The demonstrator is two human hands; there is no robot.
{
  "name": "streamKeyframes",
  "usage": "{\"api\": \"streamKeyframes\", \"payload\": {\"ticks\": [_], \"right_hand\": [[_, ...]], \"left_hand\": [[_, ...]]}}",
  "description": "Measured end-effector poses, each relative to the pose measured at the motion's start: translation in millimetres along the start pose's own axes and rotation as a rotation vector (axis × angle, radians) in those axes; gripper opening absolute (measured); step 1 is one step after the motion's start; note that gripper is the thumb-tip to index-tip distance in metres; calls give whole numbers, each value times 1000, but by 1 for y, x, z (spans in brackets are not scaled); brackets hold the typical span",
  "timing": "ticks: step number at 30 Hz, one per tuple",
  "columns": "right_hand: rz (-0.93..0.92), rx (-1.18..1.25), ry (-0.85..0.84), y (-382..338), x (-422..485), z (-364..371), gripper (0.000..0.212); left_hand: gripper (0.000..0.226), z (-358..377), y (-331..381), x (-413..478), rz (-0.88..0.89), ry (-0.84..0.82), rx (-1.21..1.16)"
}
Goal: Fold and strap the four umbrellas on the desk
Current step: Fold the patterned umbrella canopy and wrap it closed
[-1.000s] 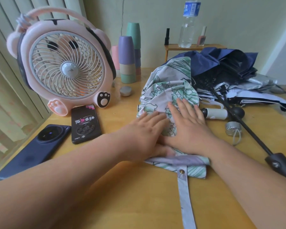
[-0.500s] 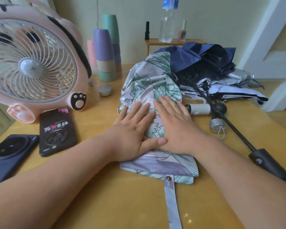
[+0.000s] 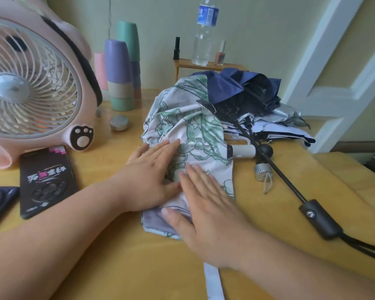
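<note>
Near the middle of the yellow wooden bench [image 3: 128, 263] lies the white fabric umbrella printed with green leaves [image 3: 191, 128]. It is crumpled and heaped toward the far edge and flattened toward the near edge. Both hands rest flat on its nearer part, grasping nothing. The left hand [image 3: 147, 182] covers the fabric's left border, its straight fingers [image 3: 167, 148] spread and pointing at the far edge. The right hand [image 3: 210, 215] lies just beside it, slightly nearer, its fingers [image 3: 195, 176] straight and together on the cloth, thumb on the lilac hem. A pale flat strap [image 3: 213, 282] runs from under the right palm to the near edge. Behind the printed umbrella, toward the far right corner, a navy blue umbrella [image 3: 225, 87] sits piled on silver-and-white canopies [image 3: 277, 126]. A black shaft with a black handle [image 3: 316, 217] slants to the right edge.
</note>
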State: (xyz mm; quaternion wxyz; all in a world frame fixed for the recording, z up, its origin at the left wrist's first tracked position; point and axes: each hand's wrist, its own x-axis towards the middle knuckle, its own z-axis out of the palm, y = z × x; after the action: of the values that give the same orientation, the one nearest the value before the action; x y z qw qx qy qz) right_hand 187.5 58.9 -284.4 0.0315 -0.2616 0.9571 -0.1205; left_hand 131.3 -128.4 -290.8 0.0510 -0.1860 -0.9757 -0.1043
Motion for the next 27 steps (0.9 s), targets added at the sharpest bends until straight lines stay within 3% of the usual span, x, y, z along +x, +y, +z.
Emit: {"api": "streamKeyframes", "payload": {"ticks": [8, 12, 14, 15, 17, 19, 22, 24, 26, 27], "right_hand": [[42, -173, -236, 24, -32, -9, 82], [19, -103, -308, 30, -45, -33, 79], [86, 94, -128, 35, -34, -51, 67], [117, 235, 62, 39, -23, -58, 54], [179, 498, 470, 50, 4, -66, 32], [222, 551, 681, 55, 28, -68, 32], [283, 683, 651, 58, 51, -70, 50], [271, 835, 576, 54, 62, -74, 45], [252, 832, 541, 50, 75, -82, 28], [265, 827, 522, 47, 83, -88, 38]], "left_hand": [[108, 1, 0, 1, -1, -51, 62], [105, 5, 0, 0, 32, 100, 5], [84, 5, -1, 0, 46, 271, -95], [74, 6, -3, 2, 39, 359, -137], [75, 4, -4, 4, -17, 496, -214], [84, -1, -3, 2, -84, 559, -266], [95, -4, -3, -1, -151, 573, -316], [99, -6, -3, -2, -208, 533, -355], [97, -8, 0, -1, -245, 498, -368], [94, -9, 1, -1, -254, 488, -369]]}}
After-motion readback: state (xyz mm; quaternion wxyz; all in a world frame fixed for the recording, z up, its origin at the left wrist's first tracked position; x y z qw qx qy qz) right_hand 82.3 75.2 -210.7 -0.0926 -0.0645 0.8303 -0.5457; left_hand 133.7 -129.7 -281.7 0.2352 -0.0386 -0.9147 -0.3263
